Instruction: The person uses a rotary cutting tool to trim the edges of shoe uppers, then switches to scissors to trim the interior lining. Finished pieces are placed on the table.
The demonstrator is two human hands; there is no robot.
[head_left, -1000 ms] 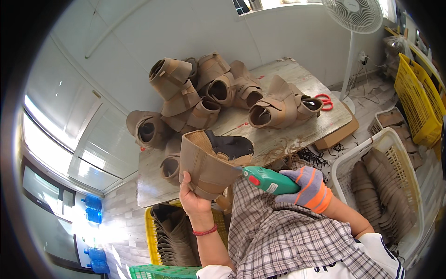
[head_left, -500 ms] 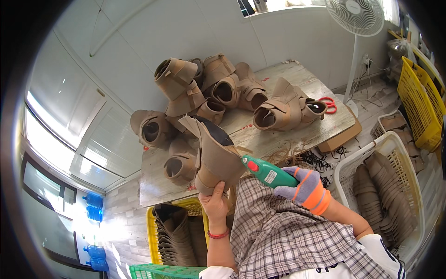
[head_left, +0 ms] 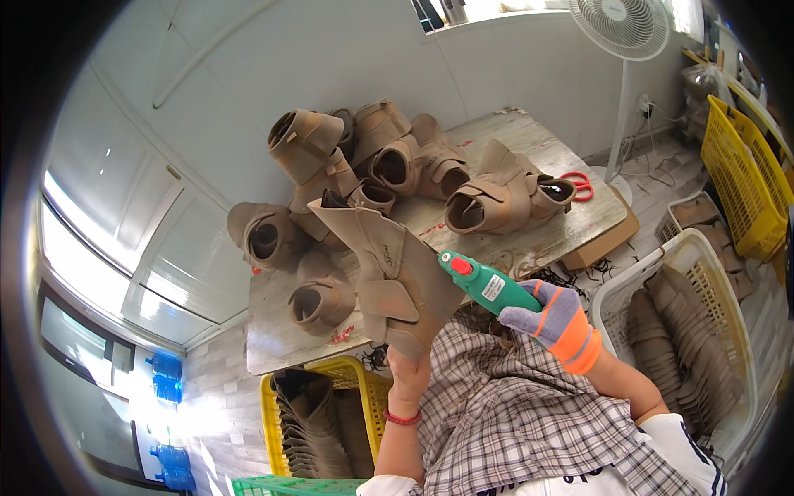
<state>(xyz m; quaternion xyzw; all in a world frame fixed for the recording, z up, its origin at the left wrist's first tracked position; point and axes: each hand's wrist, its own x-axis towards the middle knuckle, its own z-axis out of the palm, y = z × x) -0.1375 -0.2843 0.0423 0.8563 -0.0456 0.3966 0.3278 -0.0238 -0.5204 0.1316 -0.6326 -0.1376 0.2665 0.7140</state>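
Note:
My left hand (head_left: 408, 377), bare and with a red cord bracelet at the wrist, grips the lower end of a tan boot upper (head_left: 430, 289). The upper stands raised over my lap, with a strap across its side. A purple and orange work glove covers my right hand (head_left: 552, 324), which is wrapped round a green hand-held power tool (head_left: 488, 285) with a red button. The tool's tip meets the right edge of the upper; its working end is too small to make out. A checked apron (head_left: 529, 397) covers my lap.
Several tan uppers (head_left: 310, 136) lie heaped on the worn table (head_left: 529, 136), beside red-handled scissors (head_left: 582, 187). A yellow basket (head_left: 372, 388) and a white basket (head_left: 609, 331) hold stacked tan pieces. A standing fan (head_left: 620, 25) is behind; dark scraps (head_left: 600, 266) litter the floor.
My left hand has turned the upper, so its strapped side now faces me and its opening is turned away. The tool has moved slightly right and up along the edge.

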